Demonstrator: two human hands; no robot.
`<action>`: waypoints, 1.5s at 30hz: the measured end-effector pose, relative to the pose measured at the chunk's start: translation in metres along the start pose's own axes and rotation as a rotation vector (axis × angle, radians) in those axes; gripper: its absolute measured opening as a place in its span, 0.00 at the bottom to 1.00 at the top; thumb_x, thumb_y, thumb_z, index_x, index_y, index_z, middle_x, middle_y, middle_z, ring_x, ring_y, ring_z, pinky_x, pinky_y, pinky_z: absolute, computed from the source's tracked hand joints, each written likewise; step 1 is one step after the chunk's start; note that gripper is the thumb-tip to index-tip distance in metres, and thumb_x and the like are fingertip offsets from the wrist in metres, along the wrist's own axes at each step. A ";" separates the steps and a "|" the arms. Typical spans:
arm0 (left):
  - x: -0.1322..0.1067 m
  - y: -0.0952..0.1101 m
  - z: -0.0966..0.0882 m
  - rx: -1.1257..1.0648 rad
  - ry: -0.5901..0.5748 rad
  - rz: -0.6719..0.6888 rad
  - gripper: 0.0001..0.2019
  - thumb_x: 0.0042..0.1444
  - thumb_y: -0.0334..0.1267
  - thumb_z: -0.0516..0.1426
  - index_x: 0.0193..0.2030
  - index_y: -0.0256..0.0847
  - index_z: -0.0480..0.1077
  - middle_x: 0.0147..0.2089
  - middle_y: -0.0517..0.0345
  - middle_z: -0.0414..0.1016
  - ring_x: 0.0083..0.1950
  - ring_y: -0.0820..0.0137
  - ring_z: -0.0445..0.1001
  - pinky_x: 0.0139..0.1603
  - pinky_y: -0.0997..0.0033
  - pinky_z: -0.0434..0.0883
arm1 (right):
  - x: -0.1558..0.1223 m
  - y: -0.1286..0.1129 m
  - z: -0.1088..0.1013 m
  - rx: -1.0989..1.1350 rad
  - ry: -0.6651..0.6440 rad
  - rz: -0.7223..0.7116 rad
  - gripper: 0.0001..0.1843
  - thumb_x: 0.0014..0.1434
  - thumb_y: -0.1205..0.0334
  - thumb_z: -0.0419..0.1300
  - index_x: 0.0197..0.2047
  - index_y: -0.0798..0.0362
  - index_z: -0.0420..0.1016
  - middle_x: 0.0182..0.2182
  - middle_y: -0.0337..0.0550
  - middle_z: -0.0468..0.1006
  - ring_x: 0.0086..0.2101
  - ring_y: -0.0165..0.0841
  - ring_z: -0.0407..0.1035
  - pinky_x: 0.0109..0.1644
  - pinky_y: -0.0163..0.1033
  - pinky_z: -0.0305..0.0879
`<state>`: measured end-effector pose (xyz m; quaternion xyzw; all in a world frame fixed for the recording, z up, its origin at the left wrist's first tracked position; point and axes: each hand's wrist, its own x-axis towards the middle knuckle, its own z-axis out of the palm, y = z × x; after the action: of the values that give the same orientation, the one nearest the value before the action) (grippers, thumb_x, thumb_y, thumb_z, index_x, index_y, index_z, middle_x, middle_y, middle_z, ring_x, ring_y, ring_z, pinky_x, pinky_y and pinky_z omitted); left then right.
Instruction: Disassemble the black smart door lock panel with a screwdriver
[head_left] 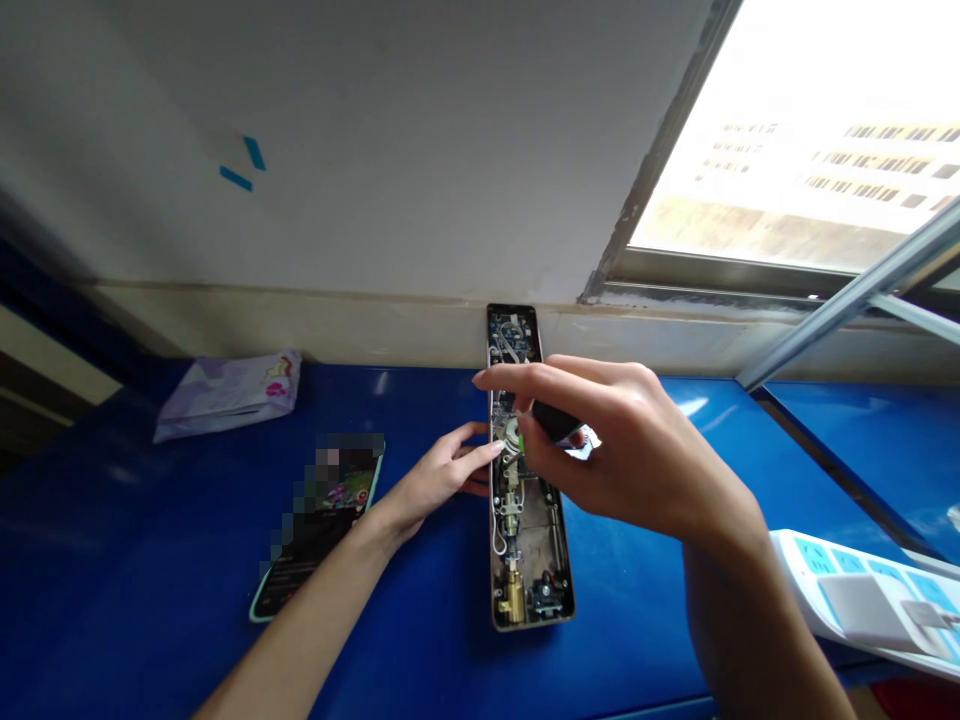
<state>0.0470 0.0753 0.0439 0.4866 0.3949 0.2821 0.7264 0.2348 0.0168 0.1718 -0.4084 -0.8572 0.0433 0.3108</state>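
Nearby phone [319, 530]; right hand [615, 450], tool [555, 420] hide panel [529, 560].

Room on the desk [630, 600] around the opened case [529, 540]
A phone [322, 520] blocks the near left, a power strip [806, 560] the right edge; between case and power strip the desk is free.

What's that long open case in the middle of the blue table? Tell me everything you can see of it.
The case is a long, narrow, metal-looking tray, open on top. It lies flat on the table, its far end against the wall. Inside are white wires, silver fittings and brass parts at the near end. The left hand touches its left edge mid-length with its fingertips. The right hand holds a dark tool over its middle.
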 end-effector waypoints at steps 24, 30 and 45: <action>-0.003 0.000 -0.007 0.352 0.345 0.610 0.18 0.65 0.43 0.61 0.60 0.43 0.76 0.61 0.49 0.79 0.61 0.57 0.76 0.63 0.60 0.71 | -0.002 0.004 -0.019 -0.041 0.205 0.001 0.26 0.61 0.74 0.59 0.61 0.54 0.76 0.44 0.44 0.84 0.38 0.33 0.78 0.42 0.40 0.77; -0.012 0.005 -0.001 0.613 0.199 0.778 0.13 0.60 0.39 0.67 0.52 0.45 0.83 0.50 0.50 0.86 0.65 0.52 0.71 0.65 0.53 0.71 | -0.004 0.004 -0.029 -0.026 0.321 0.099 0.24 0.60 0.71 0.61 0.58 0.45 0.76 0.43 0.42 0.85 0.42 0.40 0.81 0.41 0.47 0.78; -0.002 0.000 0.000 0.572 0.298 0.782 0.02 0.59 0.41 0.70 0.37 0.48 0.86 0.38 0.53 0.87 0.53 0.54 0.77 0.57 0.53 0.75 | -0.006 0.000 -0.031 -0.001 0.286 0.085 0.29 0.60 0.70 0.64 0.61 0.35 0.77 0.48 0.43 0.85 0.43 0.46 0.82 0.42 0.51 0.82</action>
<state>0.0462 0.0734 0.0447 0.7321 0.3438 0.4799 0.3399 0.2551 0.0074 0.1938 -0.4465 -0.7862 -0.0026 0.4273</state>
